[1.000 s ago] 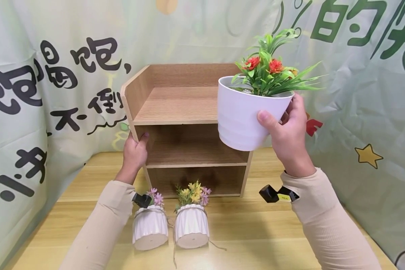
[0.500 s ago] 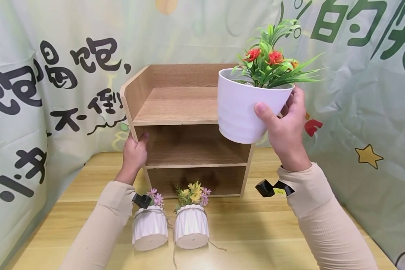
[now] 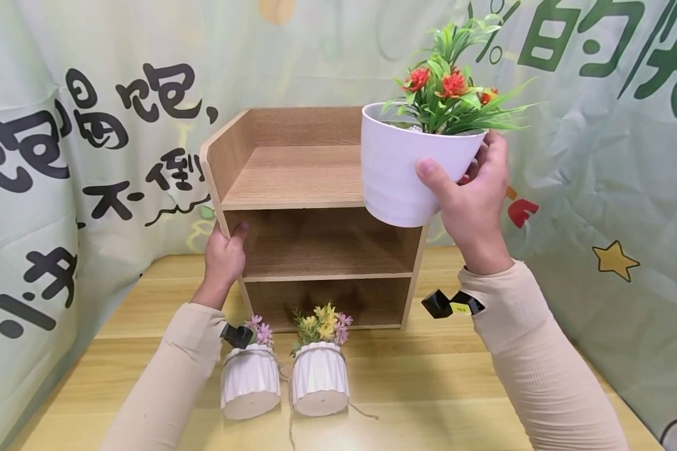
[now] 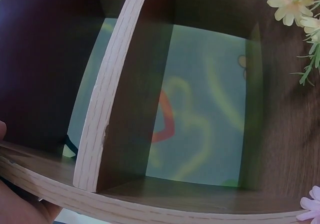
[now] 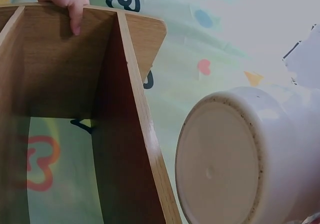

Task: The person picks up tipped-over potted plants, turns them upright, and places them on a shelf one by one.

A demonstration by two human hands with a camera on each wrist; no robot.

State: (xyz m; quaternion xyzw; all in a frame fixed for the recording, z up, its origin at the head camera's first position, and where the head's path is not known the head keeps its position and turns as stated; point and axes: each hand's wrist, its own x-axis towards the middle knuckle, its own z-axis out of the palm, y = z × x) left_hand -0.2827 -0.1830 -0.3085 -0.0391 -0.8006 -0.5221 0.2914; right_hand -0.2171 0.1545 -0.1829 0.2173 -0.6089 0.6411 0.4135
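A: Quick, what're we gripping?

B: W/ our R hand [image 3: 476,200] we're gripping the lg. white pot [image 3: 397,172], thumb pressing its front wall, fingers going round behind. We're holding it up at upper R of the head frame, overlapping the shelf unit [image 3: 301,175]. In the R wrist view its base is showing, w/ a gap btwn pot & unit.

A: What's in it?

B: A green plant [image 3: 437,113] w/ red flowers [image 3: 454,84], leaves spreading R.

A: And our L hand [image 3: 224,257]?

B: W/ that one we're gripping the unit's L side, L of ctr., thumb reaching into the upper compartment [image 3: 327,250].

A: Nearby?

B: At lower ctr., on the wood-grain table [image 3: 429,388], we're seeing two sm. white pots [image 3: 320,379] lying side by side, bases facing us, twine [image 3: 363,411] trailing. Yellow & purple flowers [image 3: 323,324] are pointing at the unit.

A: Backdrop?

B: Printed cloth [image 3: 575,207] is hanging behind & along both sides, star [image 3: 616,260] showing at R.
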